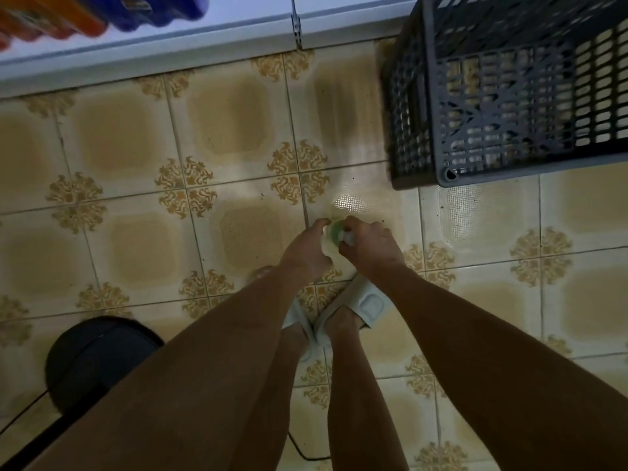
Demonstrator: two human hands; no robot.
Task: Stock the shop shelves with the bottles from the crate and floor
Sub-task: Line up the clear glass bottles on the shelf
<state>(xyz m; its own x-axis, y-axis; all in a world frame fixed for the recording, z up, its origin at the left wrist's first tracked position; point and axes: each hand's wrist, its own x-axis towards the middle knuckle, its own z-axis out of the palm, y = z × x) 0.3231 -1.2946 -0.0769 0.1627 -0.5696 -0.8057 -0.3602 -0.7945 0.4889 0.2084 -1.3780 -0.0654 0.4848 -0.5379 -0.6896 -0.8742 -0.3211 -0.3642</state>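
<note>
A small bottle with a green cap [335,232] is down near the tiled floor in the middle of the head view, mostly hidden between both hands. My right hand [368,248] curls its fingers around the bottle from the right. My left hand [307,251] reaches in from the left, thumb and fingers bent beside the green cap; I cannot tell whether they touch it. A dark grey slatted crate [509,96] stands on the floor at the upper right, and no bottles show inside it. The white shelf [204,32] runs along the top, with orange and blue bottles [102,11] on it.
My feet in pale slippers [356,307] stand just below the hands. A round black object [98,358] with a cable sits at the lower left. Patterned beige floor tiles [136,147] spread between the shelf and me.
</note>
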